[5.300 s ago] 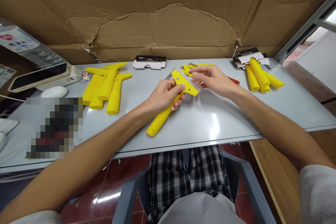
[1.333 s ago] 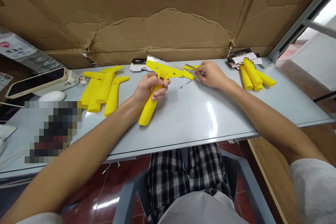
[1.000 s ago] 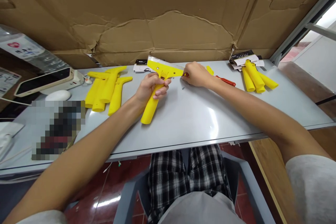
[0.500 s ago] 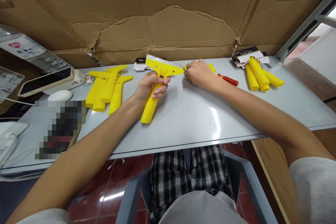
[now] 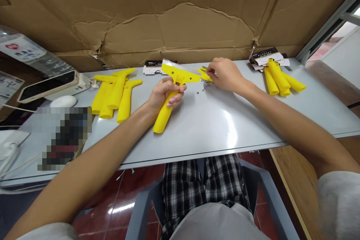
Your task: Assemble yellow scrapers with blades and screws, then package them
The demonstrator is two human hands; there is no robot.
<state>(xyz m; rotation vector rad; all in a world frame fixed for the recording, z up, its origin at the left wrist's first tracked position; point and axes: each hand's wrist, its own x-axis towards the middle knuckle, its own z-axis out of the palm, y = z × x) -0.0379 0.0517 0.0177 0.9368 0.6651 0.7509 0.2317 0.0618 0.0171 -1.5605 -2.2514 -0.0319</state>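
A yellow T-shaped scraper (image 5: 163, 117) is wrapped in the closed fingers of my left hand (image 5: 165, 93), its head up and its handle tilted toward me. A clear strip runs along the head's upper edge, and two dark holes show in its face. My right hand (image 5: 227, 74) is closed at the back of the table, fingertips pinched over a flat yellow piece (image 5: 206, 75). A thin dark sliver shows by those fingertips; what they grip is mostly hidden. Small metal screws or nuts (image 5: 206, 84) lie scattered beside the yellow piece.
Several yellow handles (image 5: 112, 93) are piled on the left, more (image 5: 277, 77) on the right. Black and white cards (image 5: 152, 67) lie along the cardboard wall (image 5: 180, 33). A phone (image 5: 47, 87), a white mouse (image 5: 63, 101) and cables occupy the left end.
My right hand has drawn back from the scraper's head to the right, uncovering the small hardware. The red screwdriver seen under my wrist is out of sight. The scraper has shifted slightly right.
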